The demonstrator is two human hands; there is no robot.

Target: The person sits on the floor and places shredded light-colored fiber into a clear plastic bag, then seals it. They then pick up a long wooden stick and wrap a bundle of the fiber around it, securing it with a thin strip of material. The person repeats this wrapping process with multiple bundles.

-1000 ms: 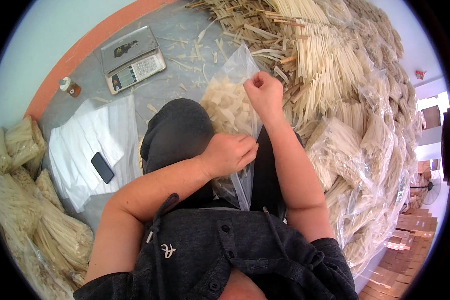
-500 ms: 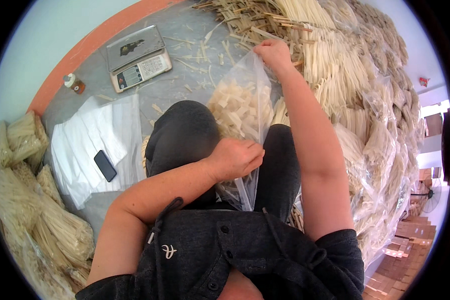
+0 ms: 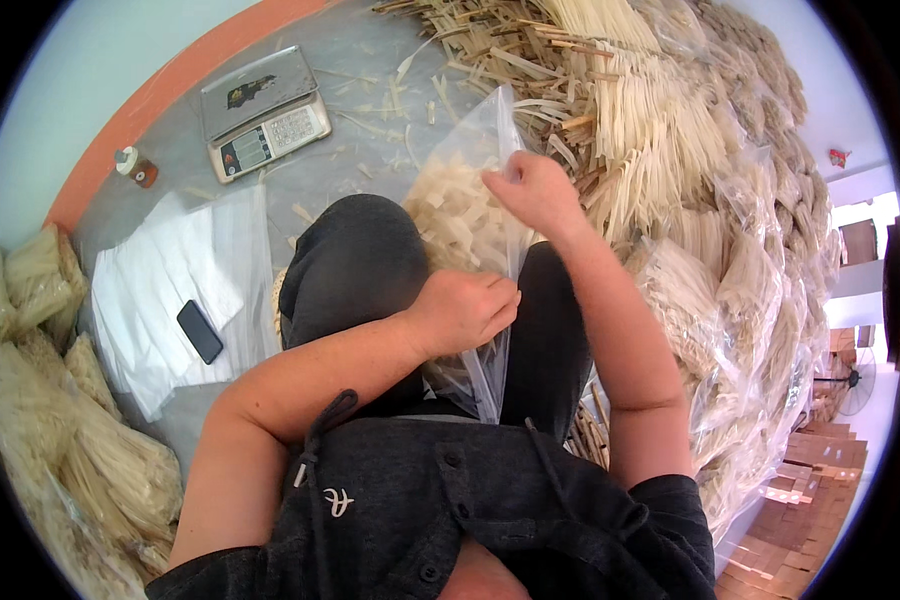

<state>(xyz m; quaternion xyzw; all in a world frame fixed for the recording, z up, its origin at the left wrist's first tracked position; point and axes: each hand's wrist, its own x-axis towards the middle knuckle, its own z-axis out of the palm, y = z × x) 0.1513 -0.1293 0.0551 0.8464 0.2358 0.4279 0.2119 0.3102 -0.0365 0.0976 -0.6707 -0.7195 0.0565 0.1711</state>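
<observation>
Between my knees lies a clear plastic bag holding pale, flat dried strips. My left hand is closed, its fingertips pinching the bag's right edge near my thighs. Farther along that edge, my right hand is curled closed with thumb and forefinger against the plastic. The bag's far corner sticks up beyond my right hand. Its near end, with a whitish band, hangs below my left hand toward my lap.
A digital scale stands at the far left, near a small bottle. Flat plastic bags lie at left with a phone on top. Bundled dried strips pile up on the right; more bundles sit at lower left.
My right hand has moved from the bag's far corner toward me along its edge. The left hand keeps its hold in nearly the same place. The whole view has shifted slightly.
</observation>
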